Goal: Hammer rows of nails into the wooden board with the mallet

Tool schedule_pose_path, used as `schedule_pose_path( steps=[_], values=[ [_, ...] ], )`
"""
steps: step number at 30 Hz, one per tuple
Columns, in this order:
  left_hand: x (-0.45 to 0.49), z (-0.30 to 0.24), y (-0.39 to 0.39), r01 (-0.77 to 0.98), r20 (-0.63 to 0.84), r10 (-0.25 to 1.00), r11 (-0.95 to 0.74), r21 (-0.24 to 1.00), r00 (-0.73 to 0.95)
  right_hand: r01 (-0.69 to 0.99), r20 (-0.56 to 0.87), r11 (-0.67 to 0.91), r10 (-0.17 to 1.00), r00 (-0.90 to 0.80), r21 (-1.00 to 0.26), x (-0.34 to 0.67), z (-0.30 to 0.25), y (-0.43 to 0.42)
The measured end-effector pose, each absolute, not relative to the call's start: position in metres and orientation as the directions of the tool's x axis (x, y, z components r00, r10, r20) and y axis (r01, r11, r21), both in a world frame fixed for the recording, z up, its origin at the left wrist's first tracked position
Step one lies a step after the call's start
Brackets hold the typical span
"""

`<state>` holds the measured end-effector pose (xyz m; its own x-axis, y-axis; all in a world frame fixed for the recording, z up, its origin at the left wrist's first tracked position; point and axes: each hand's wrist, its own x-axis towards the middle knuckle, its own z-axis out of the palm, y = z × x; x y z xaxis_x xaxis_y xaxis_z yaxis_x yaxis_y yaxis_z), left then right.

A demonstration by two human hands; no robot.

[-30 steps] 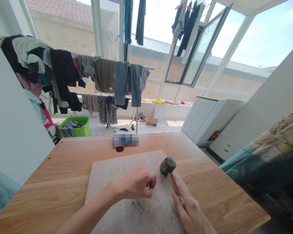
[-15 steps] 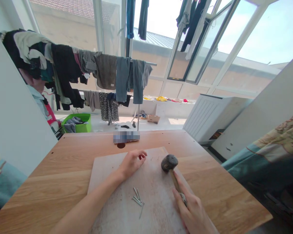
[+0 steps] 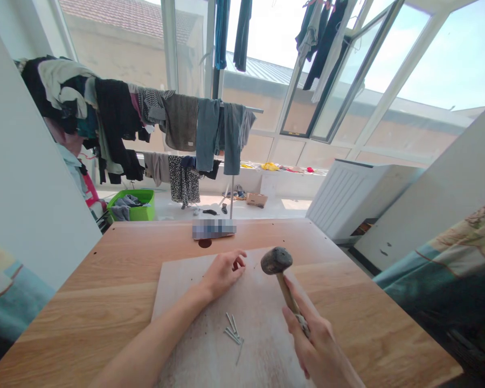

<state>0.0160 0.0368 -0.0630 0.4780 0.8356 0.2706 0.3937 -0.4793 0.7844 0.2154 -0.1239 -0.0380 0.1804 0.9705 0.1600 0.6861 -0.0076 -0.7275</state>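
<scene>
Right hand [image 3: 317,350]: near right, closed around the wooden handle of a hammer [image 3: 283,275]; the dark head is lifted, tilted up and to the far left.
Left hand [image 3: 224,269]: reaches across the board [image 3: 186,323], its fingers [image 3: 238,258] pinched together at the far part of it, just left of the hammer head; what they pinch is too small to tell.
Nails [image 3: 233,330]: a small loose heap on the board, between the two forearms.
Board: pale, worn, lies flat on the wooden surface [image 3: 105,285].
Far side: drying rack [image 3: 178,126] hung with clothes, green basket [image 3: 133,205] on the floor at left, white radiator [image 3: 347,196] at right.
</scene>
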Motion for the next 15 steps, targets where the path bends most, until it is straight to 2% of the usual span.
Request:
schedule_pose_path(
  steps=[3,9,15],
  values=[
    [0.017,-0.061,0.037,0.385,0.279,0.839,-0.477,0.790,0.467,0.682,0.147,0.024,0.981,0.123,-0.731,0.203,-0.027,-0.114],
    [0.019,-0.061,0.037,0.340,0.302,0.823,-0.493,0.801,0.482,0.738,0.164,0.149,0.985,-0.053,-0.658,0.190,-0.019,-0.099],
    [0.018,-0.059,0.036,0.359,0.296,0.826,-0.493,0.792,0.480,0.716,0.204,0.182,0.977,-0.057,-0.674,0.188,-0.020,-0.099]
  ],
)
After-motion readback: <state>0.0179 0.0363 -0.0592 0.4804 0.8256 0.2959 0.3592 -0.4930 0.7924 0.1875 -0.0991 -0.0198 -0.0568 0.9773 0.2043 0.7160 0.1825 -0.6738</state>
